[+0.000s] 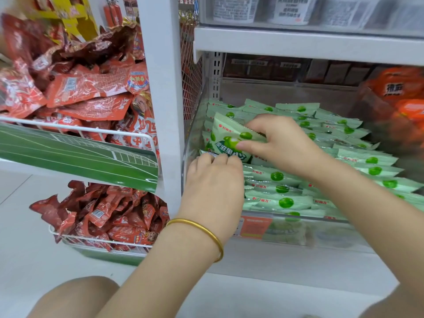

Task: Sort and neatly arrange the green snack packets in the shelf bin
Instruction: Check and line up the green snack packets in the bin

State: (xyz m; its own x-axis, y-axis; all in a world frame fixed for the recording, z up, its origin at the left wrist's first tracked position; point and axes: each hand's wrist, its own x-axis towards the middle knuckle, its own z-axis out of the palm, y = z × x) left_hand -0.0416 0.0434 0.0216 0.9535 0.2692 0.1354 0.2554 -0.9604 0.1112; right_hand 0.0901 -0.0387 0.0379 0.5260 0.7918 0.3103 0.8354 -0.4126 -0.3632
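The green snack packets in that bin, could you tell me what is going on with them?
A person is tidying them by hand. The right hand pinches one raised packet, tilted up at the left end of the clear bin. The left hand, a gold bangle on its wrist, curls its fingers over a front-corner packet. The other green packets lie in overlapping rows across the bin.
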